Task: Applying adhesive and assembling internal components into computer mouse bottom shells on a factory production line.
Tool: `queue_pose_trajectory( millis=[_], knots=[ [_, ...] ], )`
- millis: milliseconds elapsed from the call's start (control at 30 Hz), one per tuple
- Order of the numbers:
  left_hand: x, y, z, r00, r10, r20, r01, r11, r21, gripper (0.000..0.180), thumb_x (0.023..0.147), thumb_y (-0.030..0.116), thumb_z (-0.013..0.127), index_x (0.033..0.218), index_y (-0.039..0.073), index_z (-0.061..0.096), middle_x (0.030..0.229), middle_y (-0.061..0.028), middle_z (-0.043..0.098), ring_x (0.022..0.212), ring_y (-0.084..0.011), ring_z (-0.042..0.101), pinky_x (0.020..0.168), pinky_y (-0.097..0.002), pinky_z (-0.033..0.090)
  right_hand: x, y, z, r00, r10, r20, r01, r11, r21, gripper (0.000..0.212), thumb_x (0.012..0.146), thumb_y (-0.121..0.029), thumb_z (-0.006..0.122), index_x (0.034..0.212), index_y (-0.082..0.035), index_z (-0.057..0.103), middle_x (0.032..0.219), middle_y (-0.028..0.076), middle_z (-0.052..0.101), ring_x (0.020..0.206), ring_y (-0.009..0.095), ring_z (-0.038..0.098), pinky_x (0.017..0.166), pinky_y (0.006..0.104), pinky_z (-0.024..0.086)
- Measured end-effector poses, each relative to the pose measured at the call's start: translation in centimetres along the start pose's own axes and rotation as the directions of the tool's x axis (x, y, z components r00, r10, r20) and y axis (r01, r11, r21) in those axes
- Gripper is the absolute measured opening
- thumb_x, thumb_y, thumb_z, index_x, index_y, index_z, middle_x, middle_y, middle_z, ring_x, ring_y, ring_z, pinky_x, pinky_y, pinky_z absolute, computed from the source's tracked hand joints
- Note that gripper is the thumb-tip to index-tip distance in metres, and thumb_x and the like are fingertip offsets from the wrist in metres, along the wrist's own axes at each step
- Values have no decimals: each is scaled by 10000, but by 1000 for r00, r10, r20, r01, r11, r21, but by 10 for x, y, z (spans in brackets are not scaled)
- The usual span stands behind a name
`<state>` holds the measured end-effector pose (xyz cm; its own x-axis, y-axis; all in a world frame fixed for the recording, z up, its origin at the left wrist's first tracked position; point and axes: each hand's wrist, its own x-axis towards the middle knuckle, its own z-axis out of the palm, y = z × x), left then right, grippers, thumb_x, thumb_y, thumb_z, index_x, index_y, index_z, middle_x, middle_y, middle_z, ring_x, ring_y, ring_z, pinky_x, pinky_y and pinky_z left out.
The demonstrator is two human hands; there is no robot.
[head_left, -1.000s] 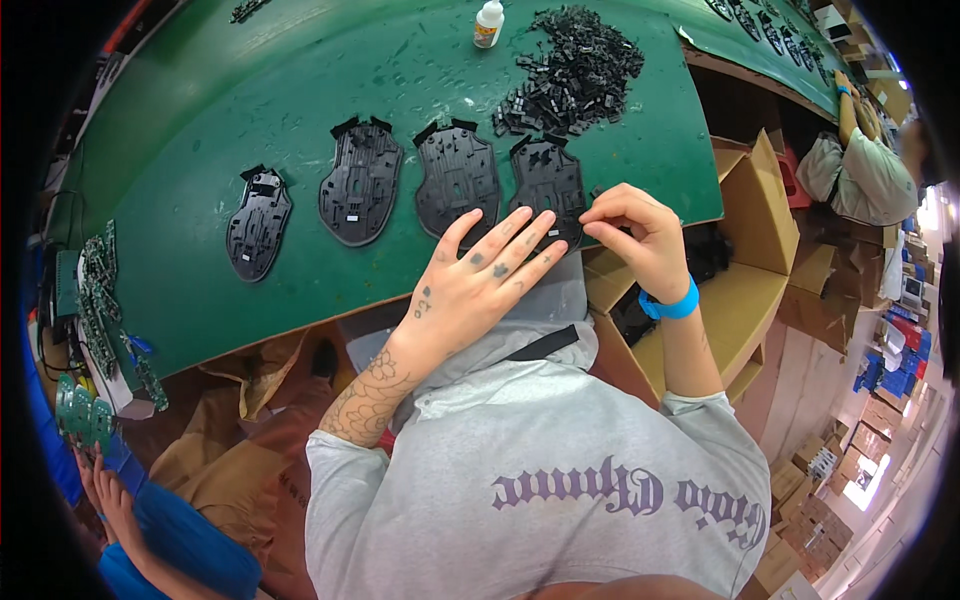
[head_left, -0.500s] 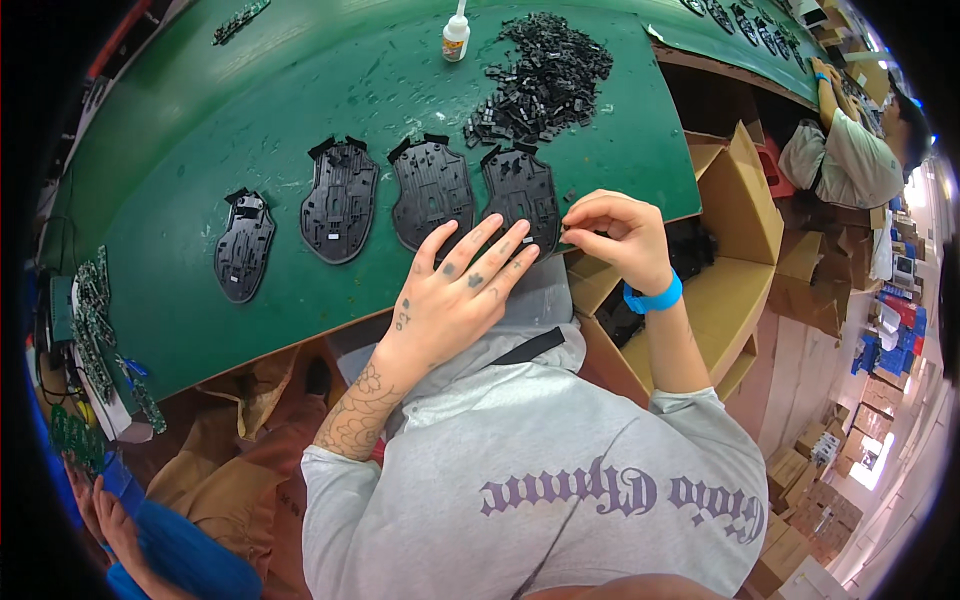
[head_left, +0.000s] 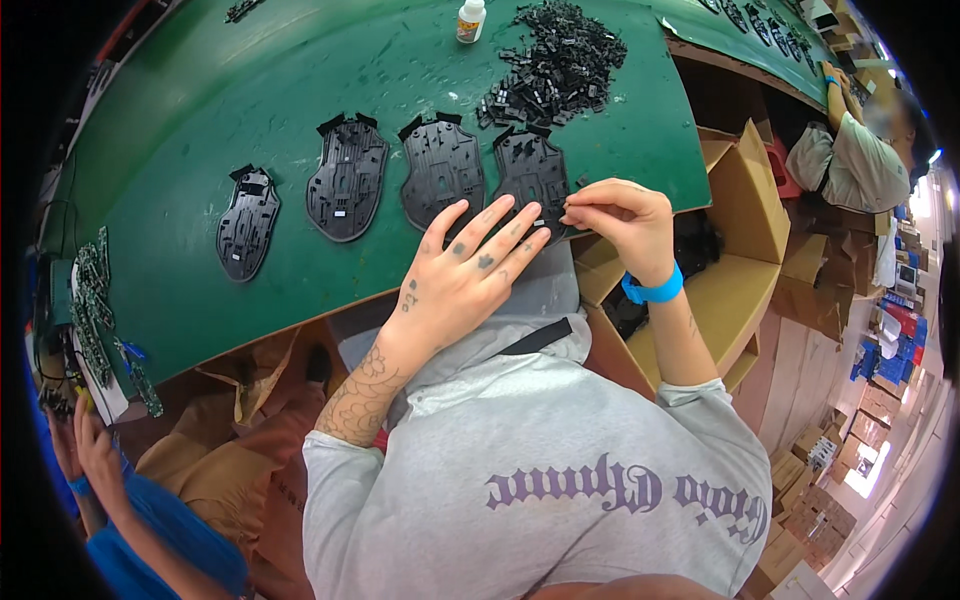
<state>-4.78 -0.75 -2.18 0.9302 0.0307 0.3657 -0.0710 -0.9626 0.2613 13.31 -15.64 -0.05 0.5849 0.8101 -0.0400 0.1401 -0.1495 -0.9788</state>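
Four black, shield-shaped plastic panels lie in a row on the green table. My left hand (head_left: 460,283) rests with fingers spread over the near end of the rightmost panel (head_left: 532,172), its index finger by the near end of the neighbouring panel (head_left: 440,160). At the rightmost panel's right edge, my right hand (head_left: 632,228), with a blue wristband, pinches thumb and fingertips together. Whatever sits in that pinch is too small to make out. Farther left are a similar panel (head_left: 346,180) and a narrower one (head_left: 247,222).
A heap of small black plastic parts (head_left: 568,65) covers the far right of the table, beside a white bottle (head_left: 470,20). An open cardboard box (head_left: 748,215) stands to my right. Circuit boards (head_left: 92,300) lie at the left edge. Co-workers sit lower left (head_left: 170,525) and upper right (head_left: 852,165).
The table and panels sit higher in the picture. My right fingertips, earlier just beside the rightmost panel, are now against its edge. The lower-left co-worker's hands have moved; the green board there is gone from view.
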Motion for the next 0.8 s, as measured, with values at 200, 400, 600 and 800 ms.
queue_pose_trajectory(
  millis=[200, 400, 600, 800],
  knots=[
    [-1, -1, 3, 1000, 1, -14, -1, 1000, -17, 487, 776, 130, 614, 1259, 197, 610, 1413, 20, 494, 1318, -164, 436, 1095, -428, 299, 2, 0, -1, 1000, -2, 4, 1, 999, 33, 118, 795, 114, 648, 895, 72, 695, 945, 125, 674, 808, 191, 683, 714, 259, 559],
    [0, -1, 3, 1000, -8, -10, 8, 1000, 7, 536, 748, 117, 667, 1270, 221, 603, 1417, 42, 488, 1293, -158, 450, 1088, -408, 311, 5, -5, -1, 984, -168, 53, 176, 929, -325, 136, 764, 35, 695, 877, -34, 727, 909, 59, 676, 763, 131, 611, 593, 239, 478],
    [-1, -1, 4, 1000, -6, -25, 6, 1000, 1, 541, 742, 116, 663, 1269, 225, 605, 1414, 43, 491, 1291, -155, 454, 1086, -409, 314, 6, -9, 3, 977, -203, 65, 211, 880, -425, 117, 742, 12, 697, 842, -46, 716, 850, 50, 653, 745, 148, 584, 561, 244, 448],
    [-1, -1, 3, 1000, -5, -16, 5, 1000, -8, 537, 741, 117, 664, 1265, 220, 608, 1413, 43, 492, 1290, -156, 455, 1086, -411, 315, 15, -24, 5, 994, -37, 101, 80, 882, -464, 93, 742, -11, 691, 832, -32, 697, 800, 54, 616, 723, 140, 579, 576, 248, 451]
  ],
)
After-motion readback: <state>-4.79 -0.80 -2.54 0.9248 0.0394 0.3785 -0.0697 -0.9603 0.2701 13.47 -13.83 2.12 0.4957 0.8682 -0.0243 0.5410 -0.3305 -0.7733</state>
